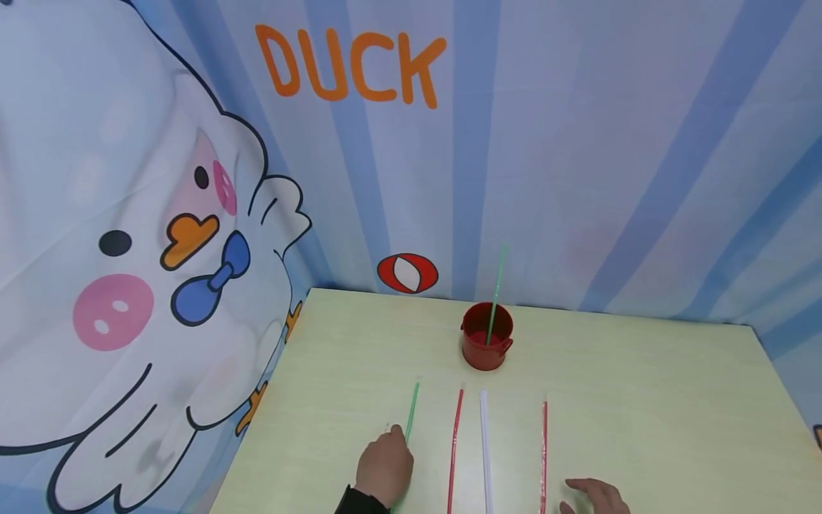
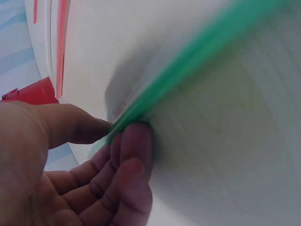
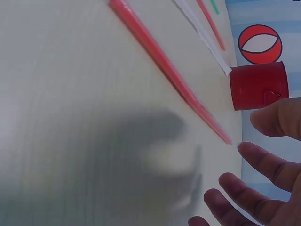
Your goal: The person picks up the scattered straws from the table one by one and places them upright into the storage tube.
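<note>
My left hand [image 1: 385, 467] pinches a green straw [image 1: 413, 410] between thumb and fingers, low over the table. In the left wrist view the green straw [image 2: 188, 63] runs up from the fingertips to the upper right. To its right in the head view lie a red straw [image 1: 455, 442], a white straw [image 1: 484, 442] and another red straw [image 1: 544, 450], roughly side by side. The right hand [image 1: 597, 494], partly cut off at the bottom edge, is nearest the rightmost red straw. In the right wrist view its fingers [image 3: 268, 165] are spread and hold nothing.
Behind the straws stands a small red bucket [image 1: 486, 353] with a green straw [image 1: 496, 296] leaning upright in it. The pale table [image 1: 642, 400] ends at a blue striped cloth [image 1: 546, 143] printed with a large duck [image 1: 212, 371].
</note>
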Demonstrator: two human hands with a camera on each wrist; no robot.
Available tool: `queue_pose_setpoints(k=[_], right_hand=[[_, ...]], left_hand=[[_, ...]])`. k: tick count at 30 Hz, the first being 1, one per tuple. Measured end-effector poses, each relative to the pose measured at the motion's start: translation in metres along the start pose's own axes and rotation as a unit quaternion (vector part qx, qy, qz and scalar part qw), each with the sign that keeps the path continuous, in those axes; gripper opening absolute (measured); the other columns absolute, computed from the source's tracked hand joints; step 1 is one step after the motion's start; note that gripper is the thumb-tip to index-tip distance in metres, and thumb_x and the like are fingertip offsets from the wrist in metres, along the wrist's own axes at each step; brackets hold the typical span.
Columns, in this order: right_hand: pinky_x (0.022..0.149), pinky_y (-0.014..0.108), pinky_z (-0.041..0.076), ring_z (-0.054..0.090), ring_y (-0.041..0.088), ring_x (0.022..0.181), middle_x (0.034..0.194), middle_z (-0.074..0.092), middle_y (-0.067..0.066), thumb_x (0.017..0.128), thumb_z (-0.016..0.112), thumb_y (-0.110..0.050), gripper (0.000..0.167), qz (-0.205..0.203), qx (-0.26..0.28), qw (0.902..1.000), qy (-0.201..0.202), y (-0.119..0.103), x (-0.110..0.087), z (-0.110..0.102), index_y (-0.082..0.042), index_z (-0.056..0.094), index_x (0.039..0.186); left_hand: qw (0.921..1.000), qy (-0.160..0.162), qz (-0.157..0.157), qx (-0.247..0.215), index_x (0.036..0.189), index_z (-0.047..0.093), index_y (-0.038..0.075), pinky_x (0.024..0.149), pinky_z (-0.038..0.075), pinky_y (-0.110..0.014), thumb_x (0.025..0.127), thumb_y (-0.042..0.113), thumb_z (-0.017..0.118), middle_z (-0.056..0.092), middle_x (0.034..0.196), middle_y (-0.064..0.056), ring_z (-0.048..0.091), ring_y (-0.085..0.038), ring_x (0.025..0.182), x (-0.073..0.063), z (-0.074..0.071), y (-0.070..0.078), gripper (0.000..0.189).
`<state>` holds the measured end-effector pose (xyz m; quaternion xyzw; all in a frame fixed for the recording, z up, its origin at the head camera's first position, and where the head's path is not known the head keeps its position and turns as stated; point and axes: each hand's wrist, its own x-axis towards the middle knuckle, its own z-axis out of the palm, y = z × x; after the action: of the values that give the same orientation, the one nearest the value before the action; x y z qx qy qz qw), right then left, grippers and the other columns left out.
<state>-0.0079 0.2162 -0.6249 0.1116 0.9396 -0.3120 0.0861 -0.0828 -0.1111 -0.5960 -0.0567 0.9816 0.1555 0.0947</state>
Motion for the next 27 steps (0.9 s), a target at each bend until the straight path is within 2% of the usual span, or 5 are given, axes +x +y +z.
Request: queue_pose_setpoints(k=[8, 13, 16, 20, 27], right_hand=[[0.095, 0.061, 0.053, 0.06, 0.037, 0.123, 0.139, 0.056, 0.019, 0.091, 0.066, -0.067, 0.061, 0.013, -0.029, 0.999, -0.033, 0.016, 0.005, 0.009, -0.019, 0.067, 0.129], [0.096, 0.062, 0.052, 0.059, 0.037, 0.124, 0.14, 0.055, 0.018, 0.093, 0.067, -0.062, 0.057, 0.016, -0.027, 0.999, -0.033, 0.015, 0.005, 0.008, -0.018, 0.067, 0.13], [0.095, 0.062, 0.052, 0.058, 0.038, 0.124, 0.14, 0.055, 0.02, 0.095, 0.069, -0.053, 0.05, 0.014, -0.024, 0.9993, -0.026, 0.009, 0.003, 0.004, -0.017, 0.067, 0.129], [0.095, 0.061, 0.052, 0.057, 0.037, 0.123, 0.139, 0.054, 0.02, 0.096, 0.069, -0.048, 0.047, 0.014, -0.027, 0.9994, -0.016, 0.001, 0.001, 0.0, -0.016, 0.066, 0.13], [0.095, 0.058, 0.054, 0.057, 0.036, 0.122, 0.138, 0.055, 0.018, 0.095, 0.072, -0.039, 0.04, 0.007, -0.018, 0.9998, 0.011, -0.008, -0.004, -0.004, -0.016, 0.067, 0.128]], left_hand=[[0.9982, 0.021, 0.032, -0.047, 0.094, 0.063, -0.005, 0.051, 0.051, -0.04, 0.082, 0.008, 0.068, 0.063, 0.07, -0.014, 0.063, -0.026, 0.058, 0.002, -0.007, -0.011, 0.018], [0.9937, 0.06, 0.063, -0.071, 0.088, 0.058, 0.005, 0.045, 0.039, -0.029, 0.084, 0.009, 0.068, 0.057, 0.065, -0.003, 0.049, -0.014, 0.052, 0.003, -0.026, -0.009, 0.012], [0.9828, 0.11, 0.105, -0.105, 0.097, 0.064, 0.006, 0.047, 0.039, -0.022, 0.091, 0.01, 0.069, 0.063, 0.068, 0.002, 0.052, -0.007, 0.053, 0.007, -0.047, 0.003, 0.009], [0.9585, 0.177, 0.161, -0.155, 0.106, 0.071, 0.014, 0.057, 0.051, -0.019, 0.095, 0.016, 0.073, 0.077, 0.084, 0.004, 0.071, -0.007, 0.071, 0.012, -0.078, 0.026, 0.012], [0.9317, 0.182, 0.195, -0.247, 0.11, 0.071, 0.017, 0.077, 0.062, -0.023, 0.098, 0.02, 0.073, 0.078, 0.105, 0.002, 0.076, -0.011, 0.091, 0.021, -0.115, 0.063, 0.012]])
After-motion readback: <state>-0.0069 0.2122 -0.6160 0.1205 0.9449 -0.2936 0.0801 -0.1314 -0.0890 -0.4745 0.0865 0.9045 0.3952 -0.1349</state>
